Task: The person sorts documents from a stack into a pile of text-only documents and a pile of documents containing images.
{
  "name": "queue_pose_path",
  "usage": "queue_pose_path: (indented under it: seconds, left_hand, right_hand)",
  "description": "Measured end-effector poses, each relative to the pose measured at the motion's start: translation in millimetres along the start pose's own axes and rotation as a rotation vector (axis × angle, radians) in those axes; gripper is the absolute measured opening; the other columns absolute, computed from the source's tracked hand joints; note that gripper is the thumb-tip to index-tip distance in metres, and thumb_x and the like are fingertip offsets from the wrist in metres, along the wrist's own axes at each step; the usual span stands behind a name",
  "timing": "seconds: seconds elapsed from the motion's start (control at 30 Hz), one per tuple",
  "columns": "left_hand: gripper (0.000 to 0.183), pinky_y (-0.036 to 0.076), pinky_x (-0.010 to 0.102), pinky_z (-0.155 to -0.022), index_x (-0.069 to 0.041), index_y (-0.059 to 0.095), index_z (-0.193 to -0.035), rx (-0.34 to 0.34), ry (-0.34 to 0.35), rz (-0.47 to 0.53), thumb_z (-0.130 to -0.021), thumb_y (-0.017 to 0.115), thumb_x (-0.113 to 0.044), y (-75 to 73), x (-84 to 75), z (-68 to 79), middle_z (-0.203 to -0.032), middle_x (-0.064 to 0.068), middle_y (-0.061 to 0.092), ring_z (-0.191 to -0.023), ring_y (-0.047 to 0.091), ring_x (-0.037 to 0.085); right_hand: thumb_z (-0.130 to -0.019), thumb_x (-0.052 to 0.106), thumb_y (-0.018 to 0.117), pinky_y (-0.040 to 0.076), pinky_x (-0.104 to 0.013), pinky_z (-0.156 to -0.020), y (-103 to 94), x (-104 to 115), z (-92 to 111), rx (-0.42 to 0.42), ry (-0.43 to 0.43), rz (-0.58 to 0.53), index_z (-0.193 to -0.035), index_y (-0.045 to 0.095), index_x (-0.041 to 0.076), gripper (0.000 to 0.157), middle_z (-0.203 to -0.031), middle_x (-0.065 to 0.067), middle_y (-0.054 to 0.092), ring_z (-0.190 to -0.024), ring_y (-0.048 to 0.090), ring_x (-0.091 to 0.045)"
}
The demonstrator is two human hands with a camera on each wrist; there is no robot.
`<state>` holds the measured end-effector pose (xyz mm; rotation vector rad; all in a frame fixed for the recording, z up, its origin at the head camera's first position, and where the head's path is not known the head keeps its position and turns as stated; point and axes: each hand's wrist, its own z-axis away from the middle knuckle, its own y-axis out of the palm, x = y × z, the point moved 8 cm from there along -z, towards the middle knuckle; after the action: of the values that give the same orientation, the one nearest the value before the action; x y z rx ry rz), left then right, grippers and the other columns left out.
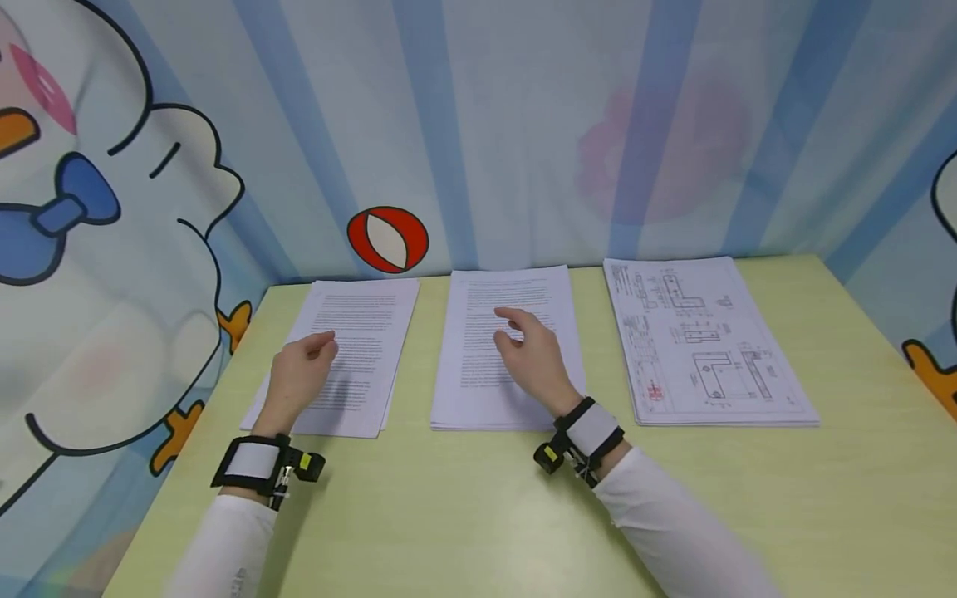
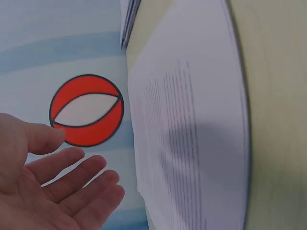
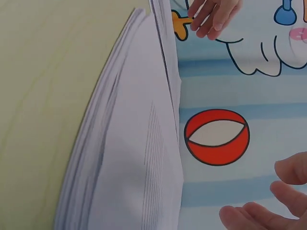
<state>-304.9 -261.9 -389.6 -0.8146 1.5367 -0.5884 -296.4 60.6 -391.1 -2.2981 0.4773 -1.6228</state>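
Observation:
Three stacks of paper lie in a row along the back of the table. Over the left stack of printed text (image 1: 359, 357) hovers my left hand (image 1: 302, 370), its fingers loosely bent with nothing between them. In the left wrist view the fingers (image 2: 81, 191) spread apart, off the sheets. My right hand (image 1: 534, 357) hangs above the middle text stack (image 1: 478, 399), thumb and index finger apart and holding nothing. The right wrist view shows those fingertips (image 3: 235, 218) beside the middle stack. On the right lies a stack of technical drawings (image 1: 710, 340) with a red stamp, touched by neither hand.
The pale yellow-green table (image 1: 463, 515) carries the stacks. A striped blue curtain (image 1: 516, 124) with cartoon figures and a printed red ball (image 1: 388, 239) rises right behind its back edge. Black camera straps (image 1: 591, 432) sit on both wrists.

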Motion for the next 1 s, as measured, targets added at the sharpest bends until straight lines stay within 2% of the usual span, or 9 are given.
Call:
queue_pose_path:
  seconds: [0.07,0.2,0.3,0.4,0.5,0.6,0.73,0.87,1.0]
  left_hand:
    - [0.04,0.05,0.054,-0.082,0.006,0.054,-0.133,-0.004,-0.057,-0.037,-0.102,0.048,-0.019,-6.8,14.6,-3.2,-0.126,0.024,0.058,-0.114,0.055,0.035]
    - [0.046,0.047,0.059,-0.087,0.007,0.05,-0.137,0.028,-0.144,-0.091,-0.102,0.048,-0.024,-16.7,40.3,-8.0,-0.132,0.027,0.052,-0.12,0.047,0.04]
    - [0.05,0.034,0.06,-0.102,0.011,0.041,-0.141,0.062,-0.188,-0.111,-0.103,0.045,-0.022,-19.0,57.0,-10.8,-0.14,0.034,0.038,-0.128,0.035,0.047]
    - [0.054,0.025,0.062,-0.106,0.014,0.034,-0.142,0.072,-0.233,-0.149,-0.101,0.045,-0.018,-17.9,73.3,-14.1,-0.146,0.037,0.024,-0.132,0.023,0.051]
    - [0.057,0.016,0.062,-0.109,0.017,0.026,-0.144,0.116,-0.272,-0.173,-0.101,0.043,-0.017,-13.0,87.0,-15.7,-0.148,0.04,0.012,-0.134,0.013,0.053]
    - [0.059,0.016,0.061,-0.109,0.018,0.024,-0.144,0.169,-0.288,-0.183,-0.1,0.041,-0.019,-5.2,92.0,-16.0,-0.148,0.04,0.011,-0.134,0.012,0.053]
    - [0.061,0.018,0.062,-0.109,0.017,0.021,-0.145,0.224,-0.277,-0.183,-0.1,0.04,-0.02,2.8,90.7,-16.0,-0.147,0.04,0.015,-0.134,0.014,0.052]
    - [0.062,0.021,0.061,-0.108,0.017,0.018,-0.146,0.262,-0.274,-0.18,-0.101,0.041,-0.02,5.0,87.7,-13.4,-0.147,0.038,0.019,-0.133,0.017,0.052]
    - [0.064,0.021,0.062,-0.108,0.018,0.016,-0.146,0.285,-0.254,-0.185,-0.101,0.042,-0.02,4.4,85.2,-9.1,-0.146,0.039,0.019,-0.133,0.018,0.052]
  right_hand:
    - [-0.096,0.007,0.055,0.051,-0.041,-0.09,13.9,4.8,-0.9,0.036,0.016,-0.027,-0.132,0.057,0.001,0.037,-0.134,-0.016,0.054,-0.118,0.052,-0.031]
    - [-0.096,0.006,0.056,0.049,-0.039,-0.093,41.9,14.0,-2.6,0.087,0.039,-0.074,-0.136,0.053,0.002,0.041,-0.138,-0.015,0.051,-0.121,0.05,-0.03]
    - [-0.096,0.006,0.055,0.047,-0.038,-0.095,62.2,19.1,-2.8,0.126,0.052,-0.1,-0.142,0.046,0.003,0.047,-0.141,-0.016,0.047,-0.124,0.047,-0.029]
    - [-0.096,0.006,0.054,0.045,-0.039,-0.098,80.9,22.5,-2.1,0.172,0.062,-0.098,-0.148,0.036,0.004,0.055,-0.144,-0.021,0.042,-0.128,0.044,-0.029]
    - [-0.096,0.006,0.054,0.044,-0.042,-0.099,96.6,23.5,-1.2,0.217,0.065,-0.075,-0.151,0.028,0.005,0.061,-0.145,-0.024,0.04,-0.129,0.042,-0.031]
    - [-0.096,0.009,0.054,0.044,-0.045,-0.099,109.3,21.5,-0.2,0.26,0.097,-0.062,-0.152,0.025,0.006,0.064,-0.144,-0.023,0.041,-0.128,0.042,-0.032]
    - [-0.095,0.015,0.056,0.041,-0.045,-0.101,126.6,16.1,2.0,0.336,0.189,-0.098,-0.154,0.023,0.008,0.067,-0.147,-0.021,0.038,-0.131,0.039,-0.031]
    - [-0.094,0.018,0.059,0.034,-0.045,-0.107,144.3,13.7,5.6,0.405,0.244,-0.127,-0.155,0.021,0.008,0.072,-0.152,-0.016,0.031,-0.135,0.031,-0.03]
    - [-0.094,0.018,0.06,0.029,-0.044,-0.11,158.8,15.4,8.6,0.419,0.271,-0.164,-0.155,0.021,0.009,0.073,-0.154,-0.011,0.029,-0.137,0.027,-0.025]
